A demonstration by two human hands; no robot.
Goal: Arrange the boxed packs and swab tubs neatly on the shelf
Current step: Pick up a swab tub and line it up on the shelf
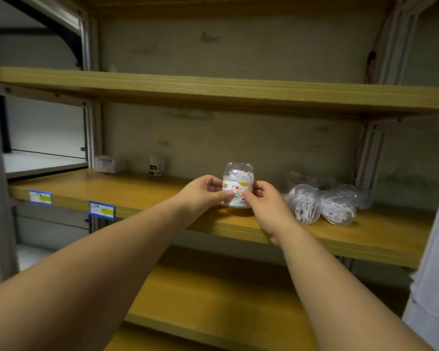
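Observation:
A clear swab tub with a printed label stands upright on the middle wooden shelf. My left hand grips its left side and my right hand pinches its right side. To the right, several more clear swab tubs lie tipped on their sides in a loose heap. At the back left of the same shelf a small white boxed pack stands beside a small dark-labelled pack.
Two blue price tags hang on the shelf's front edge at the left. A bare upper shelf runs overhead and a lower shelf lies beneath my arms. A grey cloth hangs at the right edge.

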